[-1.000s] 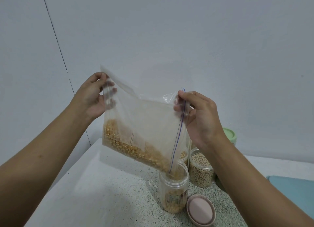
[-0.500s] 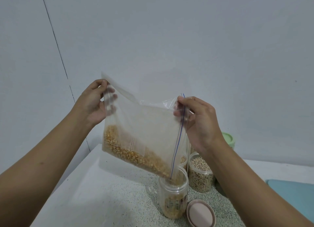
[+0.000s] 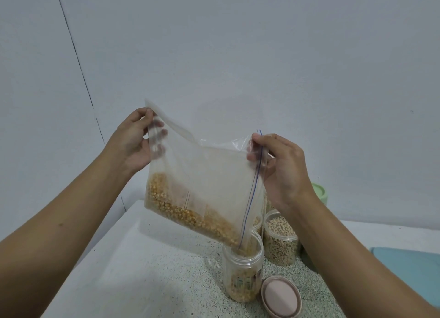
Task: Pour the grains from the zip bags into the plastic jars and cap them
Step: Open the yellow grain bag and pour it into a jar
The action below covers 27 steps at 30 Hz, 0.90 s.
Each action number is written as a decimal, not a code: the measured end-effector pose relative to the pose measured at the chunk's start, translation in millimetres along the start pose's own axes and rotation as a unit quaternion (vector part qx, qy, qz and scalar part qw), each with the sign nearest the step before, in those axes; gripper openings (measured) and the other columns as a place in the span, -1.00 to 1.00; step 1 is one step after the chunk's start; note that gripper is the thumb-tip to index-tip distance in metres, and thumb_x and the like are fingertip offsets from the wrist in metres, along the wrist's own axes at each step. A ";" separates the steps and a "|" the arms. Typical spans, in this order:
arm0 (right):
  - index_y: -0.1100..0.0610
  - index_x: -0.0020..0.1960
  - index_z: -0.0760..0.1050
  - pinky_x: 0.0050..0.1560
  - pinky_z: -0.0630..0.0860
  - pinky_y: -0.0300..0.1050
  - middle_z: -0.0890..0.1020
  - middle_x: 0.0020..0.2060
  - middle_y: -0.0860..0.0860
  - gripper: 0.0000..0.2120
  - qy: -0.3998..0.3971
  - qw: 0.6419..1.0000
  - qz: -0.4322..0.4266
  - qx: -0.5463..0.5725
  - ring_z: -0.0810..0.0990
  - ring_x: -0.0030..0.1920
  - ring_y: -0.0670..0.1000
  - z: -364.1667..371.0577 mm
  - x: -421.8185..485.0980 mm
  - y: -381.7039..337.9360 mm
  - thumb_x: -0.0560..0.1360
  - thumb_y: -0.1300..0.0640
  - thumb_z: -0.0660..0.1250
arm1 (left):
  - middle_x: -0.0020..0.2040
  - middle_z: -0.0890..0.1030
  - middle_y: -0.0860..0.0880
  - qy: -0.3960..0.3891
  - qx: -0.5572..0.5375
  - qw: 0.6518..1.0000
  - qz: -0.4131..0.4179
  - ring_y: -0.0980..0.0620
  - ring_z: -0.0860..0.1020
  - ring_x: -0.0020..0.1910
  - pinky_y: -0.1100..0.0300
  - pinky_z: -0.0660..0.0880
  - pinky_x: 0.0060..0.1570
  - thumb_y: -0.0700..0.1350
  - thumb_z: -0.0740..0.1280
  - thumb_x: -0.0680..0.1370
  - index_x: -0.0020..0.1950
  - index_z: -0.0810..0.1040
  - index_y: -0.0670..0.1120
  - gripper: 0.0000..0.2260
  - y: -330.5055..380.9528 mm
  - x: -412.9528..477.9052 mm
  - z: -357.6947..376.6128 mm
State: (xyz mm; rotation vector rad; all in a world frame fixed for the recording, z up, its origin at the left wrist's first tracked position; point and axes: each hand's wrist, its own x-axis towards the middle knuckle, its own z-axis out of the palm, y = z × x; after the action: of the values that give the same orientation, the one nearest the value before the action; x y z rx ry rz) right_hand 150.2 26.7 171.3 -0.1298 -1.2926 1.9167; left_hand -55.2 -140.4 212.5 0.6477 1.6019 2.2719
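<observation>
Clear plastic, the bag (image 3: 209,182) hung tilted above the counter (image 3: 154,270), held by both hands. The left hand (image 3: 133,141) pinched its raised upper corner, thumb in front and fingers curled behind the film. The right hand (image 3: 283,170) pinched the top of the blue zip edge between thumb and fingers. The bag's lowest corner, at the foot of that edge, dipped into the mouth of an open jar (image 3: 242,277). Yellow grains (image 3: 190,217) lay banked along the bag's lower side, running down toward the jar, which was partly filled. A pink cap (image 3: 281,296) lay just beside the jar. A second jar (image 3: 281,244) of pale beans stood behind, near a green lid (image 3: 320,191).
</observation>
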 end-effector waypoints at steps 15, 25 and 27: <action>0.22 -0.23 0.52 -0.21 0.40 -0.15 0.58 -0.36 0.02 -0.83 0.004 1.000 -0.004 0.001 0.55 -0.35 0.00 -2.3 3.4 1.8 0.54 0.28 0.39 | -0.23 0.60 0.06 -0.002 0.002 1.000 0.002 -0.01 0.62 -0.21 0.10 0.38 -0.23 -0.02 0.27 0.69 -0.15 0.54 0.05 -0.78 0.8 2.1 -1.3; 0.23 -0.23 0.54 -0.19 0.41 -0.12 0.59 -0.35 0.02 -0.84 0.004 1.000 -0.003 0.003 0.56 -0.35 -0.01 -0.9 4.1 2.8 0.54 0.28 0.38 | -0.23 0.61 0.06 -0.002 0.004 1.000 0.003 -0.01 0.63 -0.22 0.07 0.39 -0.20 -0.03 0.26 0.70 -0.17 0.55 0.05 -0.75 1.0 3.0 -3.6; 0.23 -0.22 0.54 -0.20 0.41 -0.13 0.58 -0.36 0.03 -0.84 0.004 1.000 -0.002 0.005 0.55 -0.35 -0.01 -0.7 4.2 2.9 0.54 0.29 0.38 | -0.23 0.61 0.05 -0.002 0.003 1.000 0.003 -0.01 0.63 -0.22 0.07 0.38 -0.19 -0.03 0.26 0.70 -0.18 0.55 0.05 -0.75 1.2 2.8 -3.2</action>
State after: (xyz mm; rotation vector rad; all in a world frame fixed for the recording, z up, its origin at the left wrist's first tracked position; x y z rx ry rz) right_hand 146.2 29.5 169.9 -0.1302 -1.2771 1.9168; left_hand -59.2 -142.1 213.3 0.6576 1.6070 2.2702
